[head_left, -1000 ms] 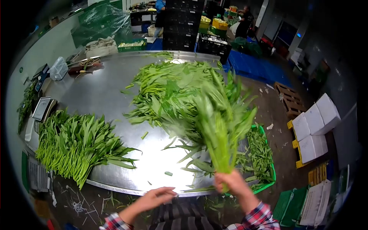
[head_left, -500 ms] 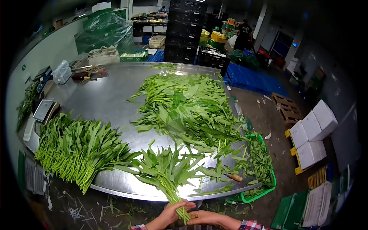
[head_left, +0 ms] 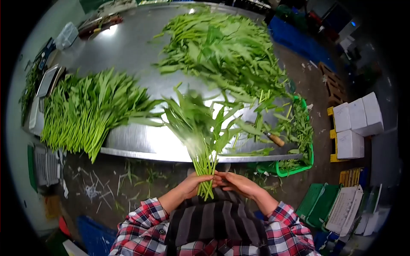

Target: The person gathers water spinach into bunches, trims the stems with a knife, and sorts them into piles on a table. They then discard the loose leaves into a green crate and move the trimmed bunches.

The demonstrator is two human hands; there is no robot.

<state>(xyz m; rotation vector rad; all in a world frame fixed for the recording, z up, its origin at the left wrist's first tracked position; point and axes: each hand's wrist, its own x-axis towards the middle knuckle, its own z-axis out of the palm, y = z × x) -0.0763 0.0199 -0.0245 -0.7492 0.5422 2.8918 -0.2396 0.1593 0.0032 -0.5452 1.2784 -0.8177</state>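
Red plaid shirt sleeves (head_left: pixel 285 219), black-and-grey striped apron (head_left: pixel 213 224)

bundle (head_left: pixel 200 132) across bench (head_left: pixel 128 51) near edge, mid-span, stems (head_left: pixel 205 190) in left hand (head_left: pixel 190 185), right hand (head_left: pixel 241 184) just right of them; row of greens (head_left: pixel 94 113) on bench at left, scale (head_left: pixel 48 81) at its far left; loose heap (head_left: pixel 226 51) behind bundle, toward right; knife handle (head_left: pixel 275 139) right of bundle; crate (head_left: pixel 311 158) at right end, boxes (head_left: pixel 351 143) further right
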